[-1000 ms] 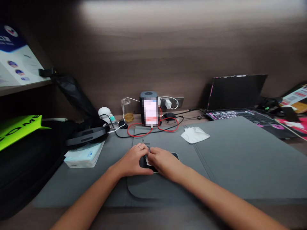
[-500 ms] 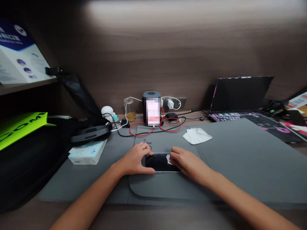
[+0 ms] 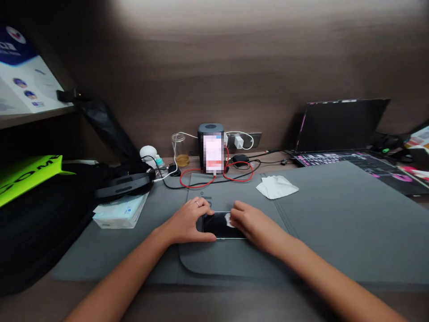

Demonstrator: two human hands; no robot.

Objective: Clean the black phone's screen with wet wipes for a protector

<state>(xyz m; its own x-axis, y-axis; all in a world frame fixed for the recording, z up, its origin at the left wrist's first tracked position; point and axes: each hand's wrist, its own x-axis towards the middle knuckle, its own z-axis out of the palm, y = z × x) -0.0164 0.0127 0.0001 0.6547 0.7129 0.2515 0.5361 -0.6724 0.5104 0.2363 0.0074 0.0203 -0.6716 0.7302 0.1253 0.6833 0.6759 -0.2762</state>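
A black phone (image 3: 217, 226) lies flat, screen up, on a grey desk mat (image 3: 321, 210). My left hand (image 3: 189, 221), with a ring on one finger, grips the phone's left end, thumb along the near edge and fingers over the far edge. My right hand (image 3: 250, 222) rests on the phone's right part, its fingers pinched on a small white wipe (image 3: 229, 219) pressed against the screen.
A crumpled white tissue (image 3: 276, 186) lies on the mat beyond my right hand. Behind stand a dark speaker with a lit phone (image 3: 213, 153), red and black cables (image 3: 234, 174), a small jar (image 3: 181, 150) and an open laptop (image 3: 345, 134). A tissue pack (image 3: 120, 212) and black bag (image 3: 40, 214) sit left.
My right hand slid right along the screen with the wipe, uncovering the phone, then came partway back to the left. My left hand kept its hold on the phone's left end.
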